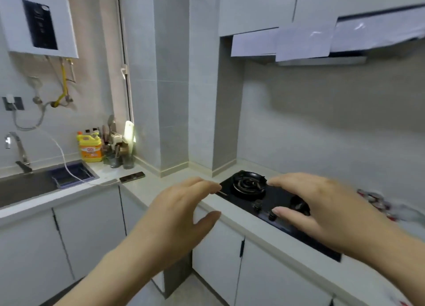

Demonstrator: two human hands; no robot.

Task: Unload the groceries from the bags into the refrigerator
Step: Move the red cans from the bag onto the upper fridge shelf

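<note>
Both hands are raised in front of me over a kitchen counter corner and hold nothing. My left hand [181, 210] hovers over the counter edge with fingers relaxed and thumb spread. My right hand [322, 204] hovers above the black gas stove [250, 186], fingers extended and thumb out. A crumpled clear plastic bag with red print [377, 202] lies on the counter at the far right, behind my right wrist and partly hidden by it. No refrigerator is in view.
A sink [27, 188] with a tap sits at the left, with a yellow detergent bottle [90, 148] and a utensil holder [115, 149] behind it. A phone [132, 177] on a white cable lies on the counter [161, 186]. A range hood [345, 41] hangs overhead.
</note>
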